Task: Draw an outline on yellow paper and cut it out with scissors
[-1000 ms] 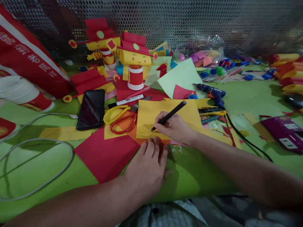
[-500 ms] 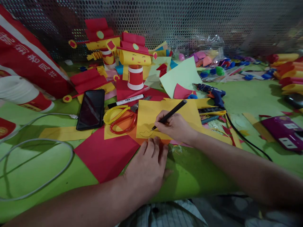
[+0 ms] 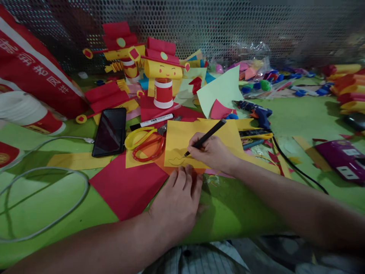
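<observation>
My right hand (image 3: 211, 152) grips a black pen (image 3: 209, 134), its tip on a yellow sheet (image 3: 179, 137) beside a thin curved outline near the lower left edge. Flat at the sheet's bottom edge lies my left hand (image 3: 178, 198), fingers spread and fingertips touching the paper, holding nothing. Scissors with red and yellow handles (image 3: 151, 154) rest just left of the sheet. A red sheet (image 3: 129, 186) lies to the left of my left hand. Above the yellow sheet is a capped white marker (image 3: 156, 120).
Paper figures on cups (image 3: 163, 93) stand at the back. A phone (image 3: 110, 131), a white cable (image 3: 85, 186) and stacked cups (image 3: 28, 114) are at left. On the right are a glue gun (image 3: 256, 110) with its cord and a purple box (image 3: 340, 158).
My right hand and the pen have shifted very slightly right. The pale green sheet at the back has tilted a little. My left hand has stayed in place.
</observation>
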### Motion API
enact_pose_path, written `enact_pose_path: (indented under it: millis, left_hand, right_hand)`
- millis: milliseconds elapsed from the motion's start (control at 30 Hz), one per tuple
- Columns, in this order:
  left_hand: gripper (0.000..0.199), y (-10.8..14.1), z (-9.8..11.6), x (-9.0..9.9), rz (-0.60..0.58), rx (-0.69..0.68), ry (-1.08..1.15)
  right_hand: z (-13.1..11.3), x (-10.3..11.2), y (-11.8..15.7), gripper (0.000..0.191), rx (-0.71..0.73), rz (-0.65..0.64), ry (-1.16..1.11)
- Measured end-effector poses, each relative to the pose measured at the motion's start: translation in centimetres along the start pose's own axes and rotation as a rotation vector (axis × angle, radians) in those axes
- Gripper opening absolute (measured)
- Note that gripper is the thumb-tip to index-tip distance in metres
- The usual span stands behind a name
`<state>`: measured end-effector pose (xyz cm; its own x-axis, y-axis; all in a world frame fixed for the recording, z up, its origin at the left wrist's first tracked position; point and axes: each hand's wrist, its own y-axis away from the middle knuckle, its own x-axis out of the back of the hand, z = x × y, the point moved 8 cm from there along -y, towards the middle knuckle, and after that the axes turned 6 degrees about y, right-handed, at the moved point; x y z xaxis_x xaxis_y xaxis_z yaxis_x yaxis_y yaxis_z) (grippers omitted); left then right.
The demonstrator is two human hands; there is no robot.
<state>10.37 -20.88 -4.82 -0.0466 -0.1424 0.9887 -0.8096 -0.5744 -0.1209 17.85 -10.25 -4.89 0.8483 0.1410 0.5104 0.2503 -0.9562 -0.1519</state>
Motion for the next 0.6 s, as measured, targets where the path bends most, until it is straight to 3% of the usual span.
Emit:
enact_pose_path:
  millis: [600]
  left_hand:
    - [0.052,-0.08,0.00,-0.09,0.006,-0.008,-0.015]
  right_hand:
    - [0.20,0.09,0.02,0.008,-0.018,-0.005,-0.010]
